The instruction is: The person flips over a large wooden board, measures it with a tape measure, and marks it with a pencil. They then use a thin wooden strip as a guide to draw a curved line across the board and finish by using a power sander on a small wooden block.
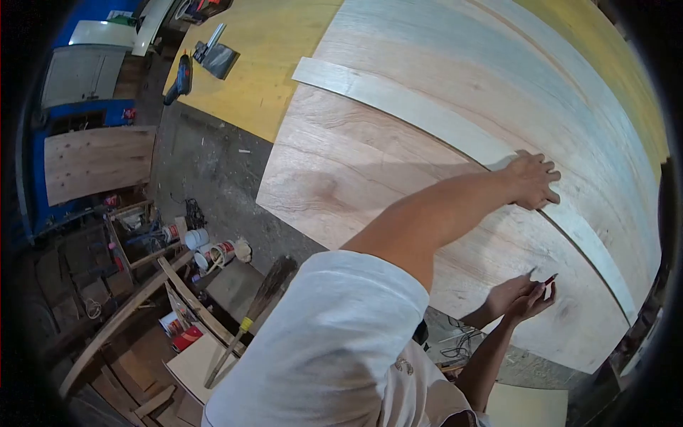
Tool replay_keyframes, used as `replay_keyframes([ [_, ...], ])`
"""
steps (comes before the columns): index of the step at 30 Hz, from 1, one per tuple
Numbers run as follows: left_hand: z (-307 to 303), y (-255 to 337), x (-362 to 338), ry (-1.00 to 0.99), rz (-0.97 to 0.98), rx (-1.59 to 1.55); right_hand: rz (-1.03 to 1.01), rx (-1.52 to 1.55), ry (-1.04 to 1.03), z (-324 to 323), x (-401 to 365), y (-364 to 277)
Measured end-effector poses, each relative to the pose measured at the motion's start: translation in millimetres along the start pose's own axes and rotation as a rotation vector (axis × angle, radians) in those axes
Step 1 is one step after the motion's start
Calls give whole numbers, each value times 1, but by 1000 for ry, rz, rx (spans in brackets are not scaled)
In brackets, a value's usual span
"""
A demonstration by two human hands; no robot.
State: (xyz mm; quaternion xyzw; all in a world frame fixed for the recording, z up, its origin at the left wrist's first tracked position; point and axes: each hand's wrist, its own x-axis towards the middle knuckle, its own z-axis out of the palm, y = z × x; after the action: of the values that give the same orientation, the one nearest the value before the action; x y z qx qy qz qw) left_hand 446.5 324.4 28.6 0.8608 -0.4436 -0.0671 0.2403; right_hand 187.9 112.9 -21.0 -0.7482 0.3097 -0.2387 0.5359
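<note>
A long pale wooden strip (420,108) lies across a large plywood sheet (327,181). My left hand (532,179) rests on the strip right of centre, its fingers spread and bent over the wood. Nearer the sheet's lower edge, my right hand (530,300) is closed round a slim red pencil (551,280), whose tip points up and away. This hand is just above the plywood and apart from the strip, with its shadow beside it.
A yellow board (274,78) carries a cordless drill (183,77) and a dark metal-handled tool (217,58). At the lower left are a broom (267,292), white buckets (213,255), a red can (186,339) and curved wooden pieces (117,324). Another plywood panel (99,162) stands at left.
</note>
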Motion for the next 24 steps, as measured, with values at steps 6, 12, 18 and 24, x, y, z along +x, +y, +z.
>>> replay_keyframes([
  [6, 12, -8, 1, 11, 55, -48, -21, -421, -591, 107, -87, -38],
  [12, 13, -11, 2, -28, 67, -42, -410, -449, -977, 277, -157, -126],
  [18, 8, -15, 2, 0, 88, -52, -741, -132, -954, 412, -194, -145],
  [24, 23, -19, 9, -17, 131, -65, -720, -198, -974, 471, -218, -157],
])
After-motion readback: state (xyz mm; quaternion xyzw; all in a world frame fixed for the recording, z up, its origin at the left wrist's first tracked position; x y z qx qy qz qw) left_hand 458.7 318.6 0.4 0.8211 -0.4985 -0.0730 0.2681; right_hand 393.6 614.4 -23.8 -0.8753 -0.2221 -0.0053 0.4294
